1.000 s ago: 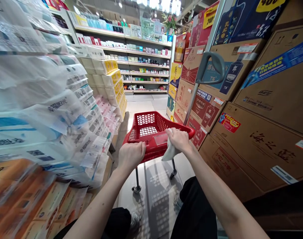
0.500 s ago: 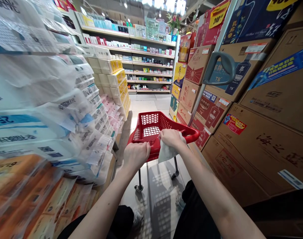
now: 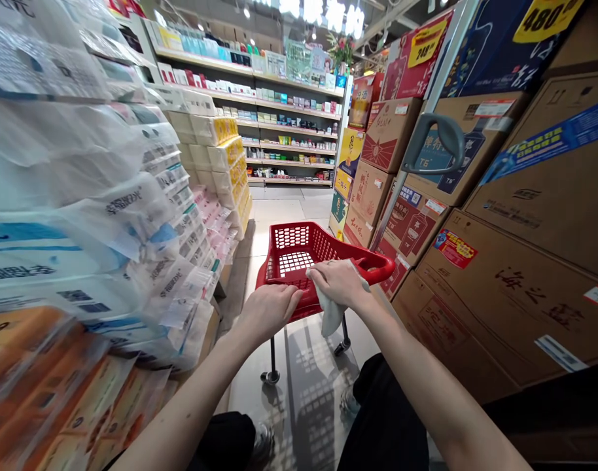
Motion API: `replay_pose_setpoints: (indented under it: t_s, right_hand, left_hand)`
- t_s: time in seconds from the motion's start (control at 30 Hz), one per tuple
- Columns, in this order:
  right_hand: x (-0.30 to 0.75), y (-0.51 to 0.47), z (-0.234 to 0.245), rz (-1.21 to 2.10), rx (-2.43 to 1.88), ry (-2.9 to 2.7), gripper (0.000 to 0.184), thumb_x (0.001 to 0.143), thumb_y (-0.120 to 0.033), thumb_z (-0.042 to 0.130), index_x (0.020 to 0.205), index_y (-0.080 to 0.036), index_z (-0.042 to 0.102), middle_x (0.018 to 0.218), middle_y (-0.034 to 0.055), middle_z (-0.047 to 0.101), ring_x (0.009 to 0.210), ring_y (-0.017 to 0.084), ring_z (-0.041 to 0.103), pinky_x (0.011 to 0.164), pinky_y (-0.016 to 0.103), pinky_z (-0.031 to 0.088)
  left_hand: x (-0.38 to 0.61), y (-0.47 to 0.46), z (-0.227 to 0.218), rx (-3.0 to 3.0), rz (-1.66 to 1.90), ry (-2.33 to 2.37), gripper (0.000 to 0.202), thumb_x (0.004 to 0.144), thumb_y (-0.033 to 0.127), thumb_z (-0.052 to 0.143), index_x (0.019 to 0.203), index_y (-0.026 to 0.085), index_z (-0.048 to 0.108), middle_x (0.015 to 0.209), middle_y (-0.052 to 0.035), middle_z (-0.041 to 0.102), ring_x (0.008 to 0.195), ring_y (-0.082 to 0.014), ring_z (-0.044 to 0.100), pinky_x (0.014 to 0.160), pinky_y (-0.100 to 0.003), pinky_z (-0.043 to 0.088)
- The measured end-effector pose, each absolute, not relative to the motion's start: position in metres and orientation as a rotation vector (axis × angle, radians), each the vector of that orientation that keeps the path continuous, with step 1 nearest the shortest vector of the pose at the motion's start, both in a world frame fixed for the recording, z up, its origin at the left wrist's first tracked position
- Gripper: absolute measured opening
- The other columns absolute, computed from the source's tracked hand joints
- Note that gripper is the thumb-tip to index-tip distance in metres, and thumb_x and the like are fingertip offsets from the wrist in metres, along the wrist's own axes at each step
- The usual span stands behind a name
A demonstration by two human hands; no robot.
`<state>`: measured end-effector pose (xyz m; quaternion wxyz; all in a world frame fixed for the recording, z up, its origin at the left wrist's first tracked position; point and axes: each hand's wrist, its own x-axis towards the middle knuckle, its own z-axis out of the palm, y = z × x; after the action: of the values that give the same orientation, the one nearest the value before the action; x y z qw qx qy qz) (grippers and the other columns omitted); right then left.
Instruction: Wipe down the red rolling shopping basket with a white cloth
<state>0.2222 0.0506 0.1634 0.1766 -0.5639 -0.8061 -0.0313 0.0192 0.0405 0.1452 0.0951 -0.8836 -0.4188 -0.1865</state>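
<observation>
In front of me on the aisle floor stands a red plastic shopping cart (image 3: 328, 243), its latticed basket bare inside. My left hand (image 3: 270, 313) is closed over the left part of its handle rim. A pale cloth (image 3: 332, 315) lies under my right hand (image 3: 337, 282), pressed against the handle, its lower end hanging down. The fingers of my right hand are bent over the cloth and the rim. Dark legs with wheels (image 3: 270, 377) hold the cart up.
Wrapped tissue packs (image 3: 107, 229) are stacked high on the left. Cardboard cartons (image 3: 515, 281) wall the right side, with a grey handle on a metal pole (image 3: 434, 144) before them. Stocked shelves (image 3: 289, 124) cross the far end of the tiled floor (image 3: 274, 209).
My right hand has turned flatter and shifted slightly on the handle with the cloth, which hangs lower. My left hand's grip has loosened a little, and the view has swung slightly.
</observation>
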Motion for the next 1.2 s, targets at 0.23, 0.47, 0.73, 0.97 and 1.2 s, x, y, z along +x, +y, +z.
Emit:
replay_pose_setpoints:
  t_s: [0.23,0.47,0.73,0.97,1.2]
  right_hand:
    - [0.232,0.053,0.161,-0.059,-1.452,-2.298,0.037,0.098,-0.037,0.029,0.108,-0.028,0.063,0.105,-0.0008,0.069,0.097,0.014,0.06,0.084,0.024,0.036]
    - [0.203,0.04,0.151,-0.207,-1.342,-2.384,0.042,0.098,-0.036,0.029,0.086,-0.019,0.065,0.088,0.005,0.069,0.096,0.017,0.057,0.094,0.031,0.032]
    - [0.232,0.056,0.164,-0.01,-1.608,-2.339,0.046,0.097,-0.047,0.026,0.1,-0.026,0.067,0.1,0.0027,0.069,0.096,0.017,0.059,0.086,0.03,0.035]
    - [0.234,0.067,0.166,0.04,-1.944,-2.161,0.058,0.096,-0.05,0.022,0.085,-0.021,0.07,0.09,0.0069,0.071,0.086,0.02,0.062,0.08,0.03,0.037]
    - [0.203,0.03,0.149,-0.255,-1.606,-2.118,0.038,0.096,-0.036,0.031,0.098,-0.02,0.066,0.102,0.0073,0.067,0.101,0.02,0.055,0.096,0.033,0.029]
  left_hand:
    - [0.017,0.061,0.137,-2.621,-0.564,-1.275,0.056,0.094,0.034,0.023,0.058,0.018,0.061,0.065,-0.0069,0.069,0.069,-0.0178,0.064,0.085,-0.034,0.043]
    - [0.021,0.053,0.135,-2.534,-0.611,-1.306,0.055,0.094,0.033,0.025,0.056,0.017,0.062,0.064,-0.0074,0.068,0.065,-0.0184,0.062,0.074,-0.032,0.044]
    - [0.025,0.046,0.138,-2.566,-0.616,-1.273,0.055,0.094,0.033,0.024,0.056,0.017,0.061,0.064,-0.0061,0.067,0.066,-0.0161,0.061,0.075,-0.031,0.044]
    - [0.042,0.04,0.134,-2.505,-0.608,-1.345,0.056,0.094,0.032,0.024,0.059,0.015,0.063,0.063,-0.0076,0.067,0.066,-0.0179,0.062,0.075,-0.033,0.043]
    - [0.03,0.043,0.137,-2.461,-0.571,-1.409,0.056,0.094,0.033,0.024,0.06,0.015,0.065,0.066,-0.0091,0.068,0.068,-0.0205,0.062,0.07,-0.033,0.043]
